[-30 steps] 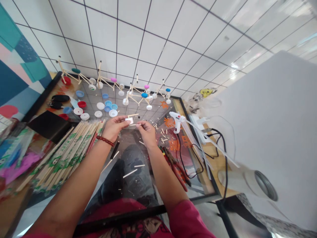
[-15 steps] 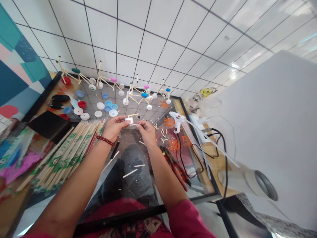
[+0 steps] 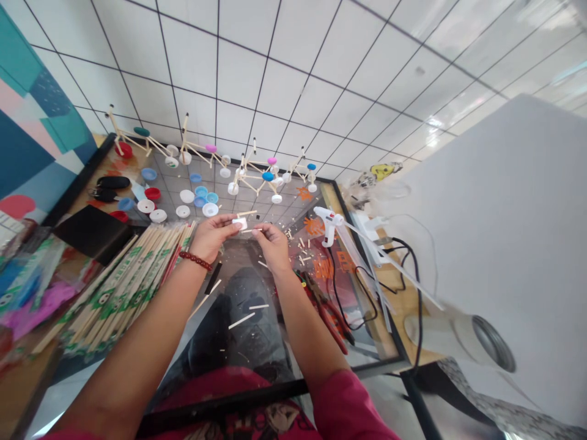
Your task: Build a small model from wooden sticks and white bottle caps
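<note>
Between thumb and fingers, my left hand (image 3: 214, 237) grips a white bottle cap (image 3: 239, 223). A short wooden stick (image 3: 246, 213) juts to the right from the cap's far side. My right hand (image 3: 274, 245) pinches another thin stick (image 3: 251, 230), whose left end reaches the near side of the cap; whether it is fixed there I cannot tell. Both hands hover over the glass tabletop. Beyond them stand several small stick models (image 3: 257, 177) with white cap wheels and coloured oval seats.
A white glue gun (image 3: 329, 223) with its cord lies to the right, and red-handled pliers (image 3: 334, 321) rest by my right forearm. Wrapped chopsticks (image 3: 123, 287) pile up at left. Loose caps (image 3: 200, 200) and cut stick pieces (image 3: 241, 321) are scattered about. A tiled wall (image 3: 247, 79) rises behind.
Almost nothing differs. Both hands keep the cap and stick in the same place, with the cap turned very slightly.
</note>
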A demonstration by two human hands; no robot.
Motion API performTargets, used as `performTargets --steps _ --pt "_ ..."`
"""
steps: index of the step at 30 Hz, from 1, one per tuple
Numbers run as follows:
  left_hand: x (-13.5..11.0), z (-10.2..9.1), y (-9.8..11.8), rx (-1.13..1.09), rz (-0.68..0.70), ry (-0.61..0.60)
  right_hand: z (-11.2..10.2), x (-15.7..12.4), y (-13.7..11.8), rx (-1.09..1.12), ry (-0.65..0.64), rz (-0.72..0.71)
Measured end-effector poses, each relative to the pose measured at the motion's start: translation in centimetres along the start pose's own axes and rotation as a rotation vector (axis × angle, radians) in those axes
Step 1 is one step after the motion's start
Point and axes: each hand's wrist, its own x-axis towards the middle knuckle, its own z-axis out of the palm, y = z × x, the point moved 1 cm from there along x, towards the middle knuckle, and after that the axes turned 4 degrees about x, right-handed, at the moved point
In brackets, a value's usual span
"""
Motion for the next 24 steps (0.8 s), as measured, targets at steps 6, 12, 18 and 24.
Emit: performTargets --steps 6,12,18,24 --pt "0.01 -0.05 -0.03 0.006 0.002 -0.009 -0.02 0.01 0.0 -0.001 -0.004 0.002" --pt "0.17 -0.06 -0.13 0.007 0.003 -0.004 -0.09 0.05 0.16 -0.001 -0.003 0.004" --pt "0.08 -0.1 -0.07 0.005 0.001 -0.011 -0.02 0.05 0.06 0.001 0.0 0.008" --pt "-0.01 -0.07 0.04 0.014 -0.006 -0.016 0.0 -0.01 -0.09 0.0 0.006 0.013"
